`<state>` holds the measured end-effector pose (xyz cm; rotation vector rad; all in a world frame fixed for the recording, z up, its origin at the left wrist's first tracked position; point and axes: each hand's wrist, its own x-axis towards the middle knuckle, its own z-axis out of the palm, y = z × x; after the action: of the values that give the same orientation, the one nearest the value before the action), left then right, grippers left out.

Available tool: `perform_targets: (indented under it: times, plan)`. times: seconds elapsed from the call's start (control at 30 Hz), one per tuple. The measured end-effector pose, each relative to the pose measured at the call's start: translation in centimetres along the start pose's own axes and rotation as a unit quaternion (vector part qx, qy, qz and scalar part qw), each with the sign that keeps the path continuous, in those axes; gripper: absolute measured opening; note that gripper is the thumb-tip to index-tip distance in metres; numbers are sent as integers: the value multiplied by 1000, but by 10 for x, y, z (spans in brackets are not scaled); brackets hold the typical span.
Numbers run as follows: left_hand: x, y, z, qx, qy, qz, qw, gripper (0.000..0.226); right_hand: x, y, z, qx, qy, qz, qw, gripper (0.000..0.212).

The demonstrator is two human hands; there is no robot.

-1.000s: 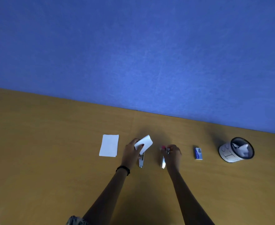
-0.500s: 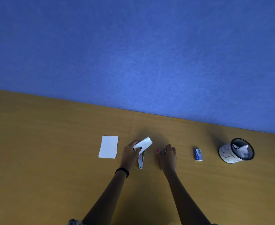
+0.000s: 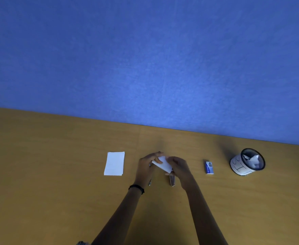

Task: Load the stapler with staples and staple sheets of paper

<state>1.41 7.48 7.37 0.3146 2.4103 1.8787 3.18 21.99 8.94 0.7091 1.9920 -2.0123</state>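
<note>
A small folded bundle of white paper [image 3: 162, 165] is held just above the wooden table [image 3: 56, 191]. My left hand [image 3: 145, 167] grips its left end and my right hand [image 3: 180, 168] pinches its right end. A silver stapler [image 3: 172, 180] pokes out below my right hand; whether the hand touches it is unclear. A second thin metal piece [image 3: 150, 183] shows under my left wrist, mostly hidden. A blue staple box [image 3: 209, 167] lies to the right.
A stack of white sheets [image 3: 114, 163] lies flat left of my hands. A black cup wrapped in white paper [image 3: 247, 164], with crumpled paper inside, stands at the far right. A blue wall [image 3: 145, 68] rises behind the table's back edge.
My right hand left the table beside the stapler and came up to the paper's right end. The left hand shifted slightly left with the paper, which now lies tilted between both hands.
</note>
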Motion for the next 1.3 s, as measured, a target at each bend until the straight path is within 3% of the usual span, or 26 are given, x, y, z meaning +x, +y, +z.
perform_targets:
  times: [0.27,0.6,0.87,1.03,1.3]
  plan:
    - [-5,20,-2,-13,-33,48,998,20,-14,-2,-9,-30,-34,-7,999,10]
    - [-18,32,1,-37,-17,58,998,33,-40,-4,-18,23,20,-38,999,12]
    - [-43,36,4,-62,-102,-12,993,35,-57,6,-23,55,84,-29,995,23]
    - [-48,42,10,-71,-84,-37,993,24,-67,12,-26,64,89,-27,994,25]
    - [-55,51,17,-58,-82,-33,994,29,-83,17,-38,23,76,-53,995,14]
